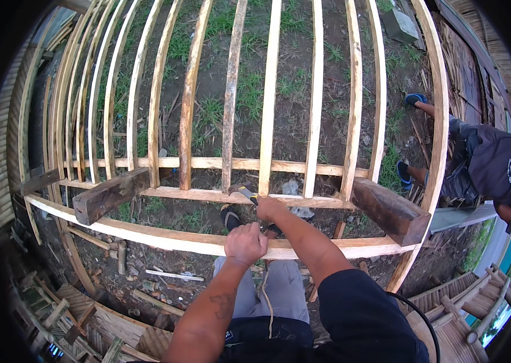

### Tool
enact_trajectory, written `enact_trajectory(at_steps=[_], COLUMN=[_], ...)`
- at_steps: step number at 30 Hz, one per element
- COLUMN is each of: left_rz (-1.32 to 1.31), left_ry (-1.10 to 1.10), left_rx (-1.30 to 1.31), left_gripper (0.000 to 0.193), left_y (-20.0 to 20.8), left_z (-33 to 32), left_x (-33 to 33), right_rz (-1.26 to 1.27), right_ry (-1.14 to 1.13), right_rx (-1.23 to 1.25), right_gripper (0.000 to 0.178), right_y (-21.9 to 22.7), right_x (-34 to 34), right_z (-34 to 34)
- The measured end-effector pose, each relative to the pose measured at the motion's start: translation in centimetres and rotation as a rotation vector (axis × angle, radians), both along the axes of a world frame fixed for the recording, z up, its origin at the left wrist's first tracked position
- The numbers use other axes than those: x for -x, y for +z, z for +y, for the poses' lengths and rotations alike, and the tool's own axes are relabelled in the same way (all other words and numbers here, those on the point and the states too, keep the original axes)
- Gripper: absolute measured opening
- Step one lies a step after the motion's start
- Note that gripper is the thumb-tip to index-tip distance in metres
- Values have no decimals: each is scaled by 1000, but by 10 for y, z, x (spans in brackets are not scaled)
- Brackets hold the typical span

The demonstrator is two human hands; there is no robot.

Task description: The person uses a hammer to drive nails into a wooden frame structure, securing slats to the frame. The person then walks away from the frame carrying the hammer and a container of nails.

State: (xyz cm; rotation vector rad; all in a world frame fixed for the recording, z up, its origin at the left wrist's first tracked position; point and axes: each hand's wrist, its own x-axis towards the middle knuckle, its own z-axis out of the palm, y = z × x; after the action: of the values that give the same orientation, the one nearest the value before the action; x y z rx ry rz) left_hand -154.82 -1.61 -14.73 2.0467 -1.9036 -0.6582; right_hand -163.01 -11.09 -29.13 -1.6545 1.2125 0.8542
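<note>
Left hand (245, 243): clenched in a fist over the near curved rail (165, 239), what it pinches hidden by the knuckles; right hand (269, 209): closed around the handle of a hammer (242, 192), whose head lies at the foot of a slat on the inner rail (207, 195); risk judged: fist and hammer sit close together, so a glancing blow may land on the left knuckles; upright slats (229, 97): thin, pale, bowed by the lens, liable to split under a skewed strike; dark cross beams (109, 195) and (390, 210): carrying the frame at either side, above bare ground and the person's own sandalled foot (230, 216), where a dropped tool would fall; second person (490, 168): standing at the right edge, near enough for a slipped hammer to matter.
</note>
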Motion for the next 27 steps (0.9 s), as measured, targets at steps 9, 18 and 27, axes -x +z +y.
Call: enact_trajectory(at_steps=[9, 18, 27], left_rz=[18, 72, 59], left_ry=[-26, -35, -4], left_rx=[-74, -296, -319], left_gripper=[15, 20, 26], left_y=[1, 2, 3], left_z=[0, -5, -5], left_x=[0, -1, 1], right_rz=[-26, -28, -149], right_ry=[-26, -29, -78], right_rx=[-13, -45, -52], right_gripper=[39, 44, 48], right_y=[5, -10, 36], right_x=[6, 24, 43], right_z=[9, 24, 10])
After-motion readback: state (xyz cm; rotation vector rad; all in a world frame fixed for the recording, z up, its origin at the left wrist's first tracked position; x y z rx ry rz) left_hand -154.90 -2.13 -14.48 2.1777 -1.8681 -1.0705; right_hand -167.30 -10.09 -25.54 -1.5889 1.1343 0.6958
